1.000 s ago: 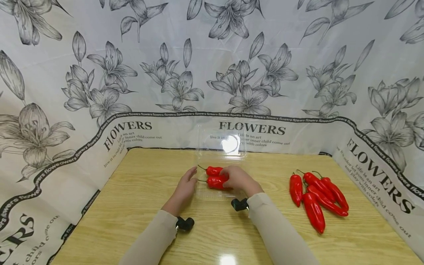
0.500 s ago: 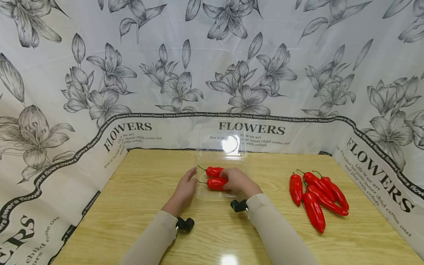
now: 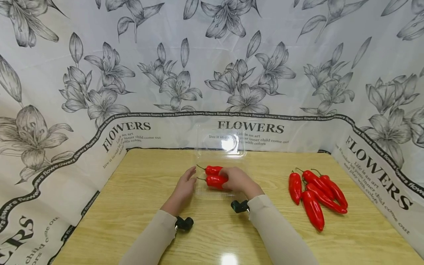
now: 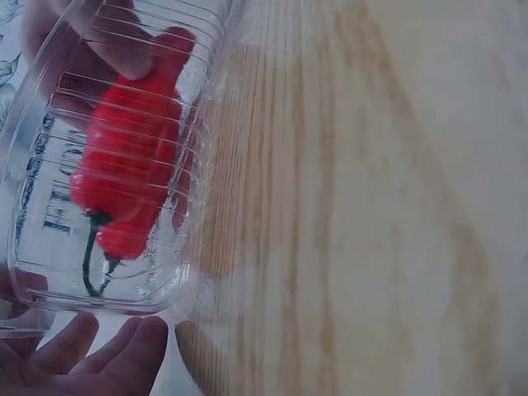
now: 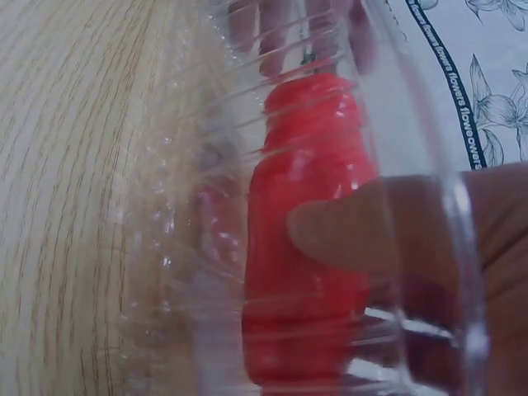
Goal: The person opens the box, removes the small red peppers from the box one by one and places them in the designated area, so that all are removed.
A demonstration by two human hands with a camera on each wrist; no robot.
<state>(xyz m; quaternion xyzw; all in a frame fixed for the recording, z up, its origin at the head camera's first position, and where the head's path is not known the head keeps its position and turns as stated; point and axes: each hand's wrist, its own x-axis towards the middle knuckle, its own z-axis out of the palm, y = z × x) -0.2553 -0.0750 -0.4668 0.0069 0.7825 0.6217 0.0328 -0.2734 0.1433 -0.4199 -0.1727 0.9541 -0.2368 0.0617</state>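
Note:
A clear plastic clamshell box stands with its lid raised at the back. Two red peppers lie side by side inside, stems to the left: a far pepper and a near pepper. Reaching in from the right, my right hand grips the near pepper, its thumb pressed along the side. The right ends of both peppers are hidden under that hand. My left hand rests at the box's left end, its extended fingers close against the wall.
Several more red peppers lie in a loose cluster on the wooden table at right. Flower-printed cloth hangs around the back and sides of the table. A dark wrist camera sits at each cuff.
The near pepper shifted slightly toward me half a second ago, and now lies back close against the far one, moved by my right hand. My left hand stays in place.

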